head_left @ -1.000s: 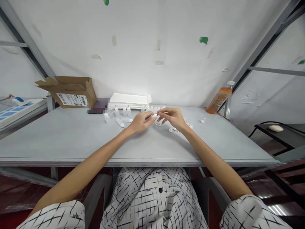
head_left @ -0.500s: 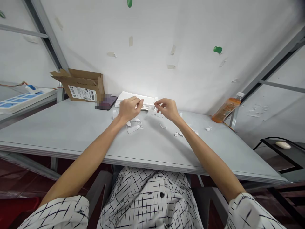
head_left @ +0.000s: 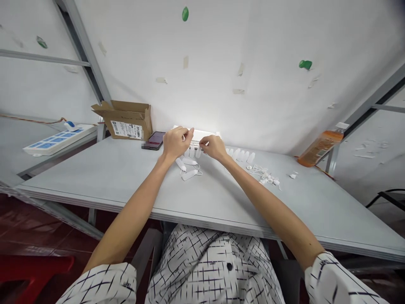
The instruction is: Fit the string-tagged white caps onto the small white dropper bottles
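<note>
My left hand (head_left: 177,144) is closed above the table, thumb against the curled fingers; whatever is in it is too small or hidden to name. Facing it, my right hand (head_left: 214,147) makes a pinch, and its fingertips are just over the top of a small white tube (head_left: 198,152). I cannot tell whether they touch the tube or grip a tiny part. More tubes stand beside it, partly behind my left hand. Several white capped tubes with cord loops (head_left: 190,175) lie on the table below the hands.
Behind the hands, a white stack (head_left: 205,135) rests against the wall. More white tubes (head_left: 243,156) stand to the right, near loose corded caps (head_left: 268,178). A phone (head_left: 155,140), a cardboard box (head_left: 131,122), an orange bottle (head_left: 322,145) and a power strip (head_left: 57,139) sit around.
The view has shifted, so the scene sits farther right. My right hand has come closer to my left, its fingertips now over a white tube. The left hand stays closed.
</note>
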The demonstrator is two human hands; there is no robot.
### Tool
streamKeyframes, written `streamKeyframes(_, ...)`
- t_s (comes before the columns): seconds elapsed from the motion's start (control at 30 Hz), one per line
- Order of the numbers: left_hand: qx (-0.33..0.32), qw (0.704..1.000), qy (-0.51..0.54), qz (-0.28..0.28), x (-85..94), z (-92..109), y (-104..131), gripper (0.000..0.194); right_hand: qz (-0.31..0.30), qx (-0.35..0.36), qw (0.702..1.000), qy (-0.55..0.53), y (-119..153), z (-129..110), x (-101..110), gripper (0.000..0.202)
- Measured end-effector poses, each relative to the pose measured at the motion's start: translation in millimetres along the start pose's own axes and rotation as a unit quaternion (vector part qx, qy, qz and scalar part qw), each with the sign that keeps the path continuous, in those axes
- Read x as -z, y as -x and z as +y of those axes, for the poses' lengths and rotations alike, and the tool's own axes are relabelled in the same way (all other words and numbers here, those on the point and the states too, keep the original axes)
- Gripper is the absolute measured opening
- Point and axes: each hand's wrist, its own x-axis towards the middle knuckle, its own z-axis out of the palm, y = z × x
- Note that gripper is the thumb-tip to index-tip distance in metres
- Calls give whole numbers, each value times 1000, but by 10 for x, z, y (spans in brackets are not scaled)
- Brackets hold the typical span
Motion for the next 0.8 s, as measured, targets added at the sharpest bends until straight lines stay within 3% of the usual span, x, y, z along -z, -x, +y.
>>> streamKeyframes(0.2,7,1000,20,-2,11,12,-5,52,3,-1,999,37,-21,-42,-3,24)
streamKeyframes(0.5,12,999,37,0,30,21,-12,55,21,-6,999,-25,-27,-32,15,20)
streamKeyframes(0.63,27,998,50,3,52,24,-23,51,65,-12,997,-36,-76,92,131,21)
streamKeyframes(0.8,18,998,52,5,71,46,-22,49,79,-42,994,59,-37,366,216,19)
